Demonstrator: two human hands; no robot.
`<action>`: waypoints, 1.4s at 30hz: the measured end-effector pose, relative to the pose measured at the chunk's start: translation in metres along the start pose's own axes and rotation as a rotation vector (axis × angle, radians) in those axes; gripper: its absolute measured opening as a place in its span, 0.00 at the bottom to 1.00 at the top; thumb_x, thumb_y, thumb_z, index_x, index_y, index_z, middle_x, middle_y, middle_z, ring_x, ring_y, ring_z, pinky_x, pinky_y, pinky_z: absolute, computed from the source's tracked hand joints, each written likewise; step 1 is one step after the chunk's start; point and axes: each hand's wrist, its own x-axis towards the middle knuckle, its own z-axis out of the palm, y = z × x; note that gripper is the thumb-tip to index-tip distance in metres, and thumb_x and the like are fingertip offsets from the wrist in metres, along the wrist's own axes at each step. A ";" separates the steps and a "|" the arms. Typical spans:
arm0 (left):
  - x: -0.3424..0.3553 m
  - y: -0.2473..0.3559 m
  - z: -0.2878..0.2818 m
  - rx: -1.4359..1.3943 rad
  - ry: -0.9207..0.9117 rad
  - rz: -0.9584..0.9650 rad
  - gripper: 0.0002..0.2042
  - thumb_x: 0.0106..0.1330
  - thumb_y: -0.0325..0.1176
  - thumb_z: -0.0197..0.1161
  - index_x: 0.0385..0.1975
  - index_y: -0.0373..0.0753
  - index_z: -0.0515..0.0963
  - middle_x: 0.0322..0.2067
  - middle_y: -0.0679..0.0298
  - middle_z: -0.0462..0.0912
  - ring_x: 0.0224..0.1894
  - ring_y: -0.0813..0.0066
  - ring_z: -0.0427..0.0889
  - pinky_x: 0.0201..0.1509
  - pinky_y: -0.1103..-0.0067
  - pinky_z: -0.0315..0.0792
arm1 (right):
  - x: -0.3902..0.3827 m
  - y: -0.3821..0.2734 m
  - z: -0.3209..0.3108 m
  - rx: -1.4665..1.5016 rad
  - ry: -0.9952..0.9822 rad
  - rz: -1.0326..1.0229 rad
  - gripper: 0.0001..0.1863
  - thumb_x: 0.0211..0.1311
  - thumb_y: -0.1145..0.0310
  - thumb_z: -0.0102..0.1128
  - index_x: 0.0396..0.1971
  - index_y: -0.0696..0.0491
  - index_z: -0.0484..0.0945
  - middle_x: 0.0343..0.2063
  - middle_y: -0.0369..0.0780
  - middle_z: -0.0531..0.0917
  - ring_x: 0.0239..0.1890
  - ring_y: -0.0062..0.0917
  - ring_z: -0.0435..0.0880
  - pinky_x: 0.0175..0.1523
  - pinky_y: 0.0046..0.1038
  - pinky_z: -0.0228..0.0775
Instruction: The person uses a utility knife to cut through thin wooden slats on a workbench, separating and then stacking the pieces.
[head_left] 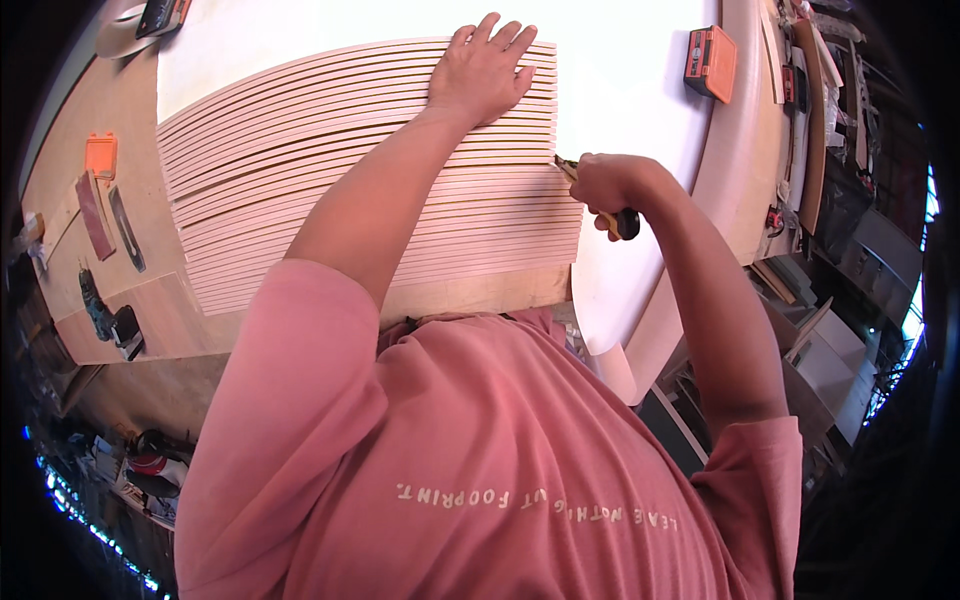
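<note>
Pale grooved slat panels (320,135) lie across the bench, with dark lines between the long strips. They form two groups, and the nearer group's right end sticks out past the farther one's. My left hand (480,78) rests flat on the far group near its right end, fingers spread. My right hand (612,185) is closed round a hand tool with a yellow-and-black handle (628,224). The tool's dark tip meets the panels' right edge, where the two groups join. My fingers hide most of the tool, so its exact kind cannot be made out.
Under the panels is a white sheet (625,120), bearing an orange-and-black box (711,65) at the far right. Leftward on the wooden bench lie an orange case (101,156), a reddish strip (96,218), a long dark tool (127,228) and a cordless drill (95,302). Boards crowd the right side.
</note>
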 end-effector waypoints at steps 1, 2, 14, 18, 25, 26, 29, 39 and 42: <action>0.000 0.000 -0.001 -0.002 -0.010 -0.002 0.28 0.77 0.50 0.47 0.75 0.49 0.63 0.72 0.65 0.69 0.76 0.61 0.61 0.78 0.62 0.57 | -0.003 -0.003 -0.002 -0.003 -0.012 -0.001 0.09 0.64 0.75 0.44 0.35 0.68 0.70 0.26 0.48 0.80 0.23 0.34 0.85 0.22 0.37 0.83; 0.000 0.000 -0.001 -0.005 -0.019 -0.005 0.29 0.77 0.50 0.47 0.75 0.49 0.63 0.72 0.65 0.69 0.76 0.62 0.61 0.78 0.62 0.57 | -0.005 -0.004 -0.003 -0.006 -0.024 -0.002 0.09 0.64 0.75 0.44 0.33 0.67 0.70 0.26 0.48 0.80 0.23 0.34 0.86 0.23 0.37 0.83; 0.004 0.003 0.000 0.029 -0.012 -0.006 0.29 0.78 0.51 0.45 0.76 0.50 0.62 0.72 0.67 0.68 0.77 0.63 0.60 0.79 0.63 0.56 | 0.020 0.016 -0.001 0.003 -0.045 -0.038 0.11 0.68 0.73 0.45 0.32 0.65 0.73 0.25 0.46 0.79 0.24 0.34 0.84 0.30 0.39 0.85; 0.000 0.002 0.001 0.034 -0.004 -0.010 0.28 0.78 0.51 0.46 0.76 0.51 0.63 0.72 0.66 0.69 0.76 0.63 0.61 0.78 0.64 0.57 | 0.018 0.020 0.004 0.045 -0.020 -0.093 0.11 0.68 0.73 0.44 0.32 0.65 0.73 0.24 0.46 0.79 0.25 0.35 0.84 0.31 0.39 0.85; -0.001 0.004 0.002 0.017 0.013 -0.011 0.28 0.78 0.51 0.47 0.75 0.50 0.64 0.72 0.65 0.70 0.76 0.63 0.62 0.78 0.63 0.57 | 0.001 0.001 -0.007 -0.137 -0.053 -0.049 0.10 0.67 0.74 0.43 0.32 0.64 0.73 0.24 0.46 0.81 0.27 0.36 0.87 0.35 0.36 0.85; -0.001 0.004 0.001 0.021 -0.010 -0.019 0.29 0.78 0.52 0.46 0.75 0.51 0.63 0.72 0.66 0.69 0.77 0.63 0.61 0.79 0.63 0.56 | 0.003 0.001 -0.009 -0.116 -0.061 -0.053 0.10 0.67 0.74 0.43 0.32 0.64 0.73 0.24 0.46 0.81 0.27 0.36 0.87 0.35 0.36 0.85; 0.000 0.006 -0.003 0.024 -0.055 -0.028 0.29 0.79 0.53 0.44 0.77 0.51 0.60 0.74 0.67 0.67 0.78 0.63 0.59 0.80 0.63 0.54 | 0.010 0.009 -0.010 -0.040 -0.078 -0.077 0.10 0.67 0.75 0.44 0.32 0.65 0.73 0.25 0.47 0.81 0.27 0.37 0.87 0.35 0.38 0.85; -0.057 -0.003 -0.028 -0.031 0.321 -0.074 0.33 0.74 0.48 0.58 0.74 0.39 0.62 0.72 0.56 0.68 0.76 0.60 0.61 0.79 0.59 0.54 | -0.021 0.045 -0.010 0.139 0.123 -0.320 0.13 0.68 0.73 0.46 0.35 0.71 0.72 0.27 0.47 0.81 0.23 0.31 0.84 0.27 0.36 0.84; -0.153 -0.034 -0.057 -0.082 0.458 -0.334 0.33 0.69 0.41 0.65 0.72 0.37 0.65 0.70 0.52 0.69 0.74 0.53 0.63 0.77 0.58 0.56 | -0.045 0.074 -0.019 0.200 0.273 -0.393 0.14 0.69 0.72 0.48 0.46 0.68 0.68 0.29 0.47 0.81 0.21 0.30 0.84 0.24 0.35 0.81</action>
